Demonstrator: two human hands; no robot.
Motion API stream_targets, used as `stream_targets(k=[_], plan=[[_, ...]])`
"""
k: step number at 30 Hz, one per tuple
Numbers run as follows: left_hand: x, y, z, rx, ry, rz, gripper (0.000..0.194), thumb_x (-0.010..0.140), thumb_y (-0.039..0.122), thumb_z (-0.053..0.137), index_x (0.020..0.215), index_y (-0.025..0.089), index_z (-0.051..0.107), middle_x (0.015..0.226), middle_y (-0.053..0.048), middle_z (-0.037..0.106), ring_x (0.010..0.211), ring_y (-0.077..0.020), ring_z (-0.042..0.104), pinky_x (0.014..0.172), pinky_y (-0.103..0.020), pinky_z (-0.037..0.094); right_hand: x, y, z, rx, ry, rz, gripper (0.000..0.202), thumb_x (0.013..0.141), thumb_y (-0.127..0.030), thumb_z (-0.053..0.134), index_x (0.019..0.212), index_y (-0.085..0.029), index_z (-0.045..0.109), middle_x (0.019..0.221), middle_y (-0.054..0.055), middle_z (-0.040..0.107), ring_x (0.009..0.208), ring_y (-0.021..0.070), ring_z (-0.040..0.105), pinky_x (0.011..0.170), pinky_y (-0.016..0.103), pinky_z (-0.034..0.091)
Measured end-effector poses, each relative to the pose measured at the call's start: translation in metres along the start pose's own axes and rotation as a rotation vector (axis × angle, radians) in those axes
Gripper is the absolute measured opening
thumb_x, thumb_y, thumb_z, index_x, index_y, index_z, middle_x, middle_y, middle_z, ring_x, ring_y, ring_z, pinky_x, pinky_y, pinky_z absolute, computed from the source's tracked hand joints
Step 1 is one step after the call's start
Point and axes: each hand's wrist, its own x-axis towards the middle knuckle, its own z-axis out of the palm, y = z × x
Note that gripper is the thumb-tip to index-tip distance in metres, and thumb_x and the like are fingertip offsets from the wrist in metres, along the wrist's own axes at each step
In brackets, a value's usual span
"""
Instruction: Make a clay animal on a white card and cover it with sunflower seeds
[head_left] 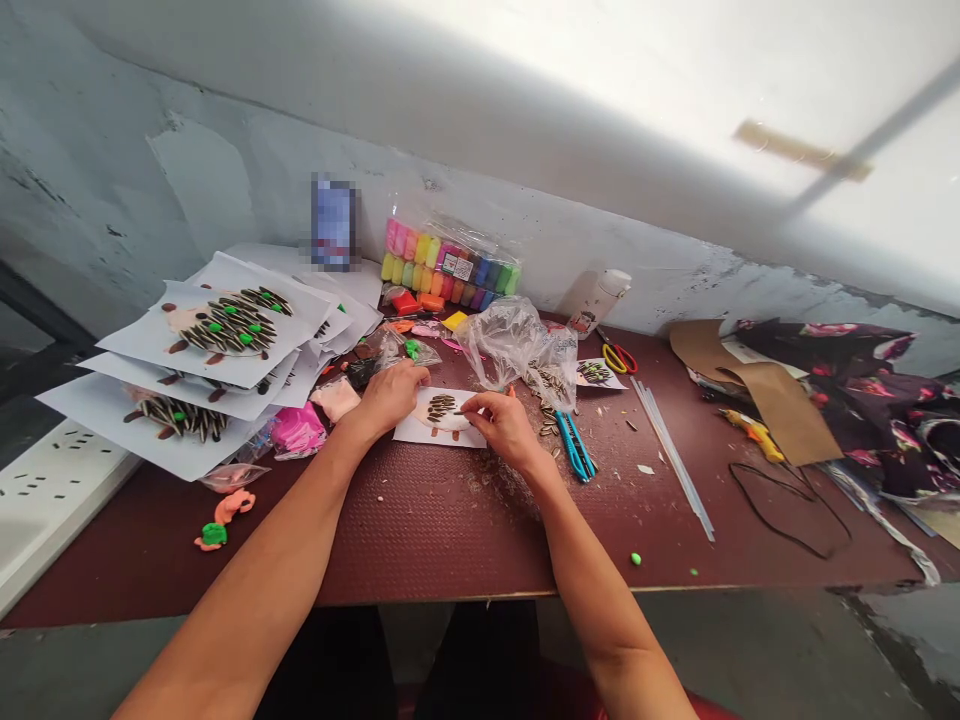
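A small white card (414,434) lies on the table before me, bearing a pale clay shape (426,424) with brown feet. Rows of striped sunflower seeds (441,406) stick up from that clay. My left hand (396,394) is closed with bent fingers at the card's upper left edge, steadying it. At the card's right side my right hand (501,424) pinches a seed, small and partly hidden by the fingertips, against the pale shape. Just beyond, an open clear plastic bag (499,340) spills loose seeds (547,385) near my right hand.
Stacked finished cards (225,365) stand left beside a white power strip (56,490). Behind are packaged coloured clay (450,265) and a white bottle (600,300). Rightward lie a blue cutter (575,447), scissors (619,358), glue sticks (673,458) and a yellow glue gun (757,435).
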Motion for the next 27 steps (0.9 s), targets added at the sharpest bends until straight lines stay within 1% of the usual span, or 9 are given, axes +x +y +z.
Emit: stream_targets(k=[3,7,9,11,13,15,27], plan=[[0.000,0.000,0.000,-0.004,-0.002,0.001,0.033,0.092,0.014,0.045,0.104,0.020,0.075,0.102,-0.011,0.070,0.096,-0.0255,0.067,0.083,-0.033,0.050,0.000,-0.003,0.003,-0.037,0.010,0.011,0.013,0.088,-0.019,0.064,0.092,-0.022,0.076,0.092,0.003,0.075,0.086,0.0167,0.066,0.094,0.032,0.045],[0.000,-0.001,0.001,-0.033,0.007,-0.001,0.032,0.091,0.014,0.046,0.104,0.021,0.075,0.102,-0.010,0.070,0.094,-0.0253,0.067,0.083,-0.034,0.051,-0.001,-0.006,0.007,-0.086,0.050,0.013,0.013,0.090,-0.018,0.063,0.088,-0.023,0.075,0.088,0.000,0.073,0.081,0.0148,0.063,0.107,0.040,0.035],[0.000,-0.002,0.002,-0.037,0.009,0.002,0.033,0.091,0.015,0.046,0.103,0.021,0.075,0.101,-0.010,0.071,0.094,-0.0245,0.066,0.084,-0.033,0.051,-0.001,-0.007,0.008,-0.098,0.053,0.012,0.015,0.091,-0.018,0.062,0.089,-0.023,0.075,0.087,0.000,0.073,0.079,0.0142,0.062,0.108,0.041,0.033],[0.000,-0.003,0.003,-0.036,0.010,0.004,0.033,0.090,0.014,0.045,0.103,0.021,0.075,0.100,-0.010,0.071,0.094,-0.0239,0.066,0.084,-0.033,0.051,-0.001,-0.007,0.009,-0.097,0.045,0.007,0.015,0.092,-0.018,0.061,0.091,-0.023,0.075,0.088,0.001,0.073,0.079,0.0143,0.062,0.103,0.037,0.038],[0.001,-0.004,0.003,-0.036,0.011,0.005,0.033,0.090,0.014,0.045,0.103,0.021,0.075,0.101,-0.010,0.070,0.093,-0.0242,0.066,0.084,-0.033,0.051,0.000,-0.007,0.010,-0.096,0.043,0.005,0.015,0.092,-0.018,0.061,0.092,-0.022,0.075,0.089,0.003,0.073,0.079,0.0146,0.062,0.094,0.030,0.042],[0.000,-0.004,0.003,-0.040,0.009,0.004,0.033,0.090,0.013,0.046,0.104,0.020,0.075,0.101,-0.010,0.070,0.094,-0.0249,0.066,0.084,-0.034,0.051,0.000,-0.007,0.011,-0.101,0.047,0.007,0.015,0.092,-0.018,0.060,0.093,-0.022,0.075,0.090,0.004,0.073,0.079,0.0148,0.062,0.087,0.027,0.043],[-0.002,0.005,-0.005,0.006,-0.027,-0.002,0.036,0.092,0.012,0.041,0.106,0.020,0.074,0.105,-0.011,0.069,0.098,-0.0263,0.066,0.082,-0.034,0.050,0.001,-0.013,0.014,-0.180,0.027,0.042,0.017,0.096,-0.018,0.059,0.093,-0.021,0.076,0.091,0.003,0.073,0.074,0.0138,0.061,0.082,0.026,0.041]])
